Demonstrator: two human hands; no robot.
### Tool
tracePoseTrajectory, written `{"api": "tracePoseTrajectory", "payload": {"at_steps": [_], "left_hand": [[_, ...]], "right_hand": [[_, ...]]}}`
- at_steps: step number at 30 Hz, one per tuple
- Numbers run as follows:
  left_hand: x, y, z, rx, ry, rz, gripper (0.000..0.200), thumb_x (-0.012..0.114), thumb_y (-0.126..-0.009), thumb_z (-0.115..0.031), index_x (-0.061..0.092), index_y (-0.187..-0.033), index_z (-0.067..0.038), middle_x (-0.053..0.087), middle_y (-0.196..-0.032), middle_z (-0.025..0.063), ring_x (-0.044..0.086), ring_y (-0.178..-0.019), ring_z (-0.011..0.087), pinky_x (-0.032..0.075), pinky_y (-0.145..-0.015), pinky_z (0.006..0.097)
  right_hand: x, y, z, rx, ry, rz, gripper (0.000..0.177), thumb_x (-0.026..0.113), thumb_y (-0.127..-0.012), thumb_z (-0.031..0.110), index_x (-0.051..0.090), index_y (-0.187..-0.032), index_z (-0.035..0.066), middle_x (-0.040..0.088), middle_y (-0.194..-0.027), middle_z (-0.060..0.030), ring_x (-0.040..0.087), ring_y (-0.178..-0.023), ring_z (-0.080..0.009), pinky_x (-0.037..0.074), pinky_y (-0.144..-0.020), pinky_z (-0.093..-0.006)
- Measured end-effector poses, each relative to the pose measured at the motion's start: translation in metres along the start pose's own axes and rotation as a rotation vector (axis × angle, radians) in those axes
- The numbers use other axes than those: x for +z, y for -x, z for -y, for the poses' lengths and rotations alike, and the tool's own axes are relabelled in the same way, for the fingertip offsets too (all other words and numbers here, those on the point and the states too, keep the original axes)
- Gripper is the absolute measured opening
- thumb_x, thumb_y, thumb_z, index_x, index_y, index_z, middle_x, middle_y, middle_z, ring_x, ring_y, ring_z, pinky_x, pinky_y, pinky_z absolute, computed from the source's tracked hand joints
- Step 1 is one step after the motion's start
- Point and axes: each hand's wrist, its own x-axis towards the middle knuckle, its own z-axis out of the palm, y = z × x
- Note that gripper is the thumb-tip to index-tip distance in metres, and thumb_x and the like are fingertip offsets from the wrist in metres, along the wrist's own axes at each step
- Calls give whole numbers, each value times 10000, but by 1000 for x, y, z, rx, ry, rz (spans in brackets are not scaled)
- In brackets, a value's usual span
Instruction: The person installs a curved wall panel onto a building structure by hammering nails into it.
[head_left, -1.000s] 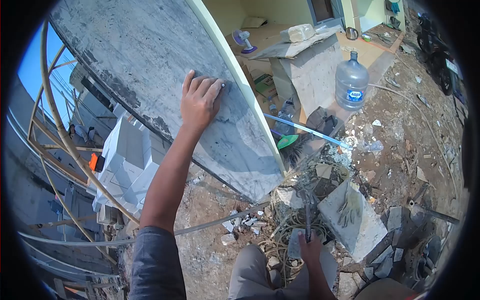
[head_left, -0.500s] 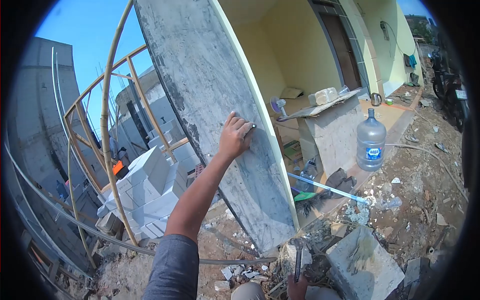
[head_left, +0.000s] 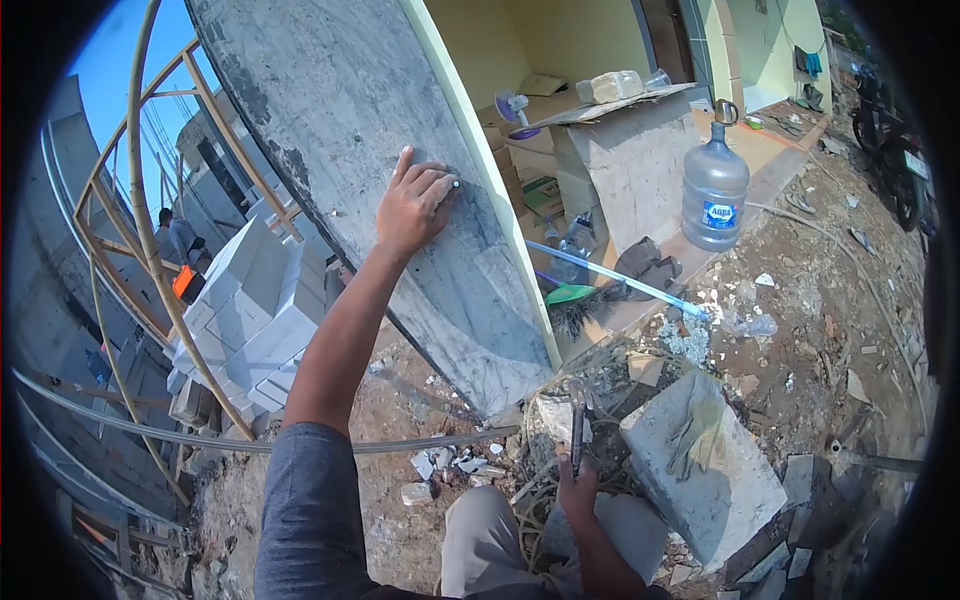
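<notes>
My left hand (head_left: 415, 208) rests against the grey cement face of a narrow wall (head_left: 340, 110), index finger stretched up and the other fingers curled. From that curl pokes the pale round end of a small rod (head_left: 456, 183); the rest of it is hidden in the palm. Low in the view, my right hand (head_left: 577, 490) is closed round the handle of what looks like a hammer (head_left: 578, 430), held upright in front of my knees. A rough concrete block (head_left: 735, 490) lies just right of that hand.
White blocks (head_left: 250, 300) are stacked at left behind a bamboo pole (head_left: 150, 220). At right stand a large water bottle (head_left: 715, 190) and a board-topped box (head_left: 650, 165). A blue-handled broom (head_left: 620, 275) lies across the doorway. Rubble covers the ground; a person (head_left: 180, 240) is far left.
The view has tipped down and shifted right, so my knees and right forearm show more. My left hand stays on the wall; the tool in my right hand has come up further into view.
</notes>
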Motion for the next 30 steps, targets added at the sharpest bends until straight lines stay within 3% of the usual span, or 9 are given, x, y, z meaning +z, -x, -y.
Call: {"api": "tracePoseTrajectory", "payload": {"at_steps": [9,11,18,20,30], "left_hand": [[2,0,3,52,-26,-7,157,749,-795,-102,679,-935,-98,685,-936,26,650,-974,196,367,-1123,494],[5,2,4,67,-32,-28,153,751,-795,-103,682,-931,-99,687,-934,26,652,-969,199,372,-1119,495],[5,4,4,119,-44,-44,142,752,-786,-98,693,-915,-97,691,-929,29,653,-962,202,373,-1124,474],[4,3,5,130,-51,-47,146,751,-782,-95,694,-916,-98,690,-926,28,653,-961,202,370,-1128,470],[3,3,1,77,-20,22,121,739,-780,-96,684,-888,-109,683,-892,18,652,-955,188,360,-1140,474]], "right_hand": [[-2,-6,10,-84,-88,5,314,638,-952,285,564,-896,-15,581,-656,-130,564,-589,-244,441,-594,-405],[-1,-5,5,16,-111,46,252,619,-983,262,586,-965,13,513,-684,11,457,-642,-87,406,-610,-288],[7,-2,0,82,-163,27,317,605,-990,320,564,-890,22,481,-674,12,432,-629,-96,386,-597,-301],[9,-5,6,58,-113,-5,351,619,-971,335,568,-867,4,550,-683,-81,526,-648,-185,437,-644,-370],[25,-2,2,10,-100,-14,353,637,-966,348,566,-849,23,526,-657,-28,504,-608,-139,425,-599,-338]]}}
